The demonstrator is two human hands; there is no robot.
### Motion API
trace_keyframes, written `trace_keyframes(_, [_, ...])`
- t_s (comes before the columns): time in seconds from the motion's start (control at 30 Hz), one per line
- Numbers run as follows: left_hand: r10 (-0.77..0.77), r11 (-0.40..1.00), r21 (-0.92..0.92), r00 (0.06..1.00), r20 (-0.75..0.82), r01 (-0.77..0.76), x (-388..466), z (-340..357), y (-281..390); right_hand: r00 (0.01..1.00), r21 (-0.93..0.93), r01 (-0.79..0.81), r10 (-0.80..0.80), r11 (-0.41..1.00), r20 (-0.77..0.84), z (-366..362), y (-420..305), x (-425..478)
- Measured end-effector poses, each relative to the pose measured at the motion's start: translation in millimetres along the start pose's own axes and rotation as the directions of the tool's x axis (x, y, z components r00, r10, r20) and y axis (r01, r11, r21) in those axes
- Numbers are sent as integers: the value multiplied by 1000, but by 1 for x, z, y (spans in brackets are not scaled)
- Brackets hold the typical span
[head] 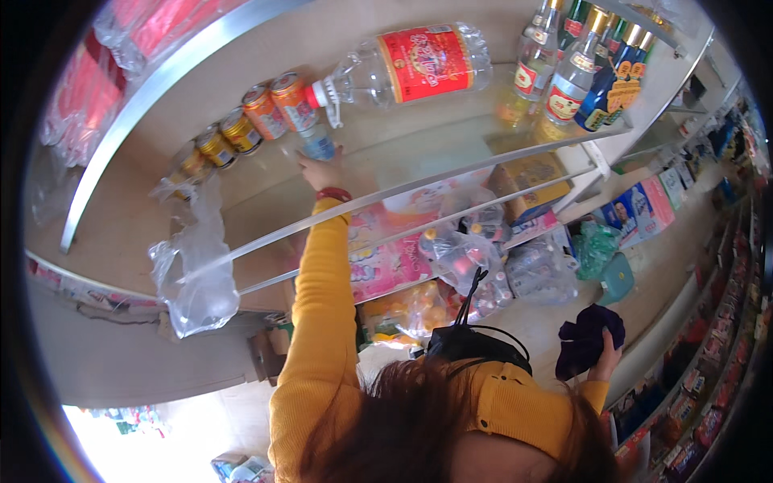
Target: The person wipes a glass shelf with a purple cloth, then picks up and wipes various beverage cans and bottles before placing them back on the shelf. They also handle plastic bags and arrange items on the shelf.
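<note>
My left hand, with a red band at the wrist, reaches over the metal rail onto the glass shelf. Its fingers are around a small container with a light-blue label. Right beyond that stand orange drink cans, and gold cans continue the row to the left. A large clear plastic bottle with a red label lies on its side, its cap by the orange cans. Low on the right, my right hand grips a bunched dark purple cloth.
Glass liquor bottles stand at the shelf's right end. A clear plastic bag hangs over the rail's left end. Below are a yellow carton, bagged bottles and a green bag. Packaged goods line the right side.
</note>
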State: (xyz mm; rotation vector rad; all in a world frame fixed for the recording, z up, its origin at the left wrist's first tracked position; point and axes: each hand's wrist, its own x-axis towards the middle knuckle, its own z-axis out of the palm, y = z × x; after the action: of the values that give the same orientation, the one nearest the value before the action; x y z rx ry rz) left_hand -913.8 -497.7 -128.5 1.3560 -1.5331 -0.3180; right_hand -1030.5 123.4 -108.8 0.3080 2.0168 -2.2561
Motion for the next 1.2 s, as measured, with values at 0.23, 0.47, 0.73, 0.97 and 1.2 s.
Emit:
trace_keyframes(0.23, [-221,972,-72,973,69,225,32,22,-8,982,1,43,-42,999,-184,-9,-25,-28])
trace_keyframes(0.47, [-128,960,-252,992,2,124,-22,-23,-16,993,115,-101,108,988,-53,2,-19,-16])
trace_keyframes(0.73, [218,961,-219,947,237,-167,-147,-113,15,871,238,-308,172,921,461,117,-19,-16])
trace_keyframes(0.97, [394,885,-383,864,315,-264,-188,-170,95,328,176,758,-601,628,729,227,5,-48])
trace_keyframes(1.2, [502,846,-359,816,286,-395,-200,-194,116,359,234,548,-478,803,802,267,-37,-109])
